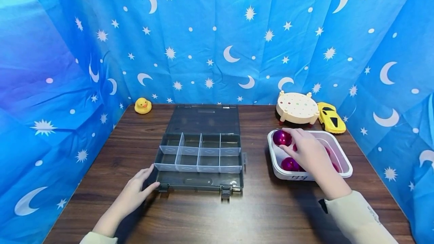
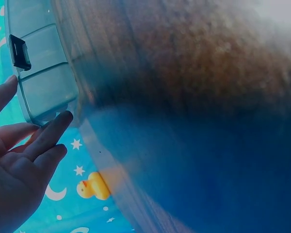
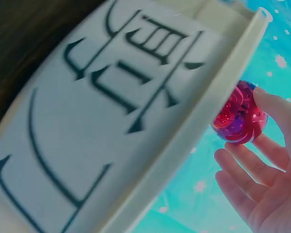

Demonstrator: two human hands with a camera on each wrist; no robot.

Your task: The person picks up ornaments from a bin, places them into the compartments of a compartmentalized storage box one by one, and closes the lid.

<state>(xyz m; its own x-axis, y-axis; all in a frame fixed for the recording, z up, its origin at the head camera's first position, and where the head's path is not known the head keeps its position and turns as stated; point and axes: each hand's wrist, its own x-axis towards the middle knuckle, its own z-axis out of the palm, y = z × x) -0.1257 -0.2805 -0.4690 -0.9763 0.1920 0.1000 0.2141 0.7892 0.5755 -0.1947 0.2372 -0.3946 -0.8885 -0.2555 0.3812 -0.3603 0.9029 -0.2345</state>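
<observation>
My right hand (image 1: 306,150) pinches a shiny red-purple ball (image 1: 282,137) between thumb and fingers, over the left side of a white plastic tub (image 1: 346,165). Rose-like petals show in this ball (image 3: 240,114) in the right wrist view. Another such ball (image 1: 290,164) lies in the tub below, with more partly hidden behind the hand. My left hand (image 1: 133,191) touches the left front corner of a dark see-through divider box (image 1: 200,178), fingers fairly straight. The box lies with its lid (image 1: 203,119) folded back, and no balls show in its compartments.
A yellow rubber duck (image 1: 143,105) sits at the back left. Behind the tub stand a cream round stool-like toy (image 1: 297,107) and a yellow toy car (image 1: 331,118). Blue cloth (image 1: 203,40) with moons and stars walls the wooden table (image 1: 257,214) at the back and sides.
</observation>
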